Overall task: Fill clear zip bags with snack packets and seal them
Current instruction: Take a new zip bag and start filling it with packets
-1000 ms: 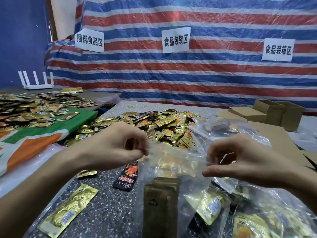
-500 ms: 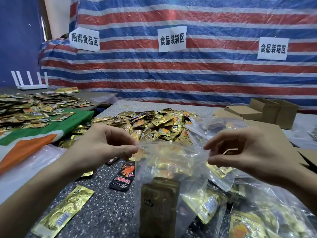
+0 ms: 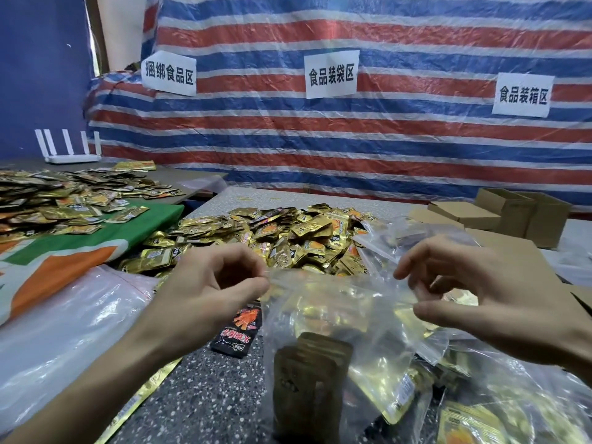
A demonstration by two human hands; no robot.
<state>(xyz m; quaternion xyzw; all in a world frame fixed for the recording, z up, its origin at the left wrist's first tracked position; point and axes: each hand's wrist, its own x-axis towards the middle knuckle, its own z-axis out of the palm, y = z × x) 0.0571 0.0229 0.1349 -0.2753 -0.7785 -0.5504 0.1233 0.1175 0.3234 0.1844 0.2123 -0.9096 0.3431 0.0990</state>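
Note:
A clear zip bag (image 3: 323,318) hangs upright in front of me with several gold snack packets (image 3: 307,379) standing inside it. My left hand (image 3: 211,293) pinches the bag's top left corner between thumb and fingers. My right hand (image 3: 480,296) is at the top right of the bag; its thumb and fingers are a little apart around the top edge, and I cannot tell how firmly they grip it. Behind the bag lies a big heap of loose gold packets (image 3: 282,238) on the speckled table (image 3: 217,398).
A black and red packet (image 3: 240,331) lies under my left hand. More filled clear bags (image 3: 499,411) lie at lower right. Cardboard boxes (image 3: 512,216) stand at the right. Another pile of packets (image 3: 57,203) covers the left table, beside clear plastic sheeting (image 3: 64,322).
My hands have spread apart along the bag's top edge. The right hand's fingers have loosened from a tight pinch.

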